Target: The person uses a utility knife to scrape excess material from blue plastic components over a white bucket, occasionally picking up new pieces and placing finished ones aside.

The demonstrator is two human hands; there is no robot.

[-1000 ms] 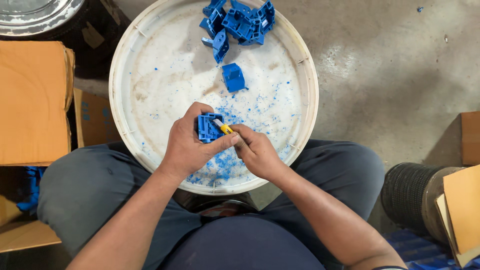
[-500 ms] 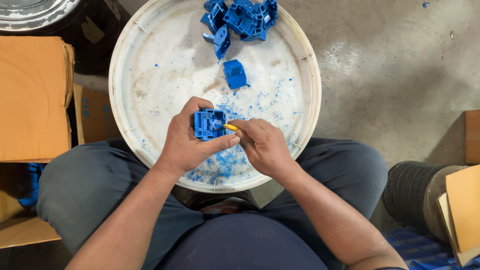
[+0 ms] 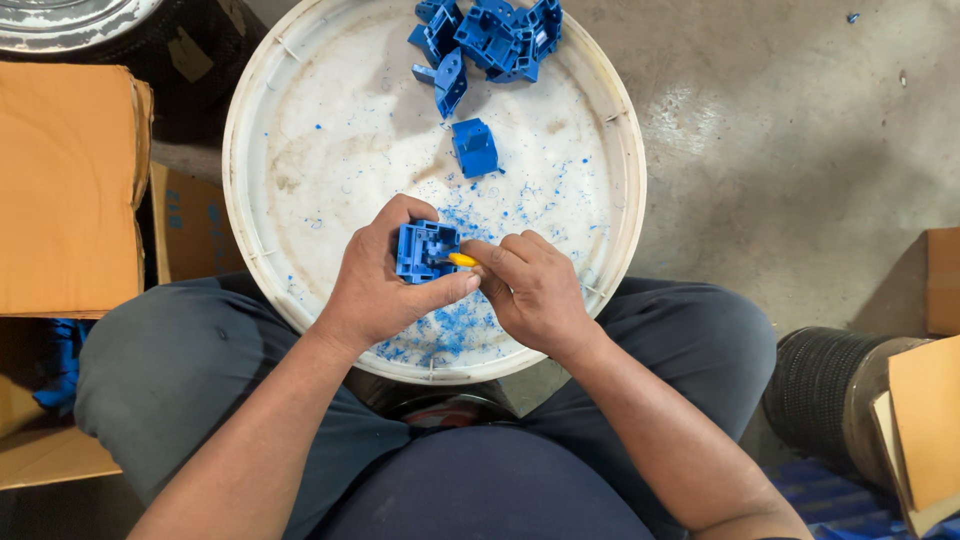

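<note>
Over the white lid [image 3: 300,180] our left hand [image 3: 375,285] pinches a blue part [image 3: 425,250]; light, stiff plastic, best held by its edges; right hand [image 3: 530,285] fingers grip a yellow tool [image 3: 462,260].

Round white lid [image 3: 300,180] carries blue parts [image 3: 490,35], blue shavings [image 3: 450,330]

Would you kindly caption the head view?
Left hand grips blue plastic part; right hand applies yellow-handled tool above white round tray.

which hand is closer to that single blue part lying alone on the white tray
Left. The left hand sits just below the lone blue part; the right hand is lower and further right.
</note>
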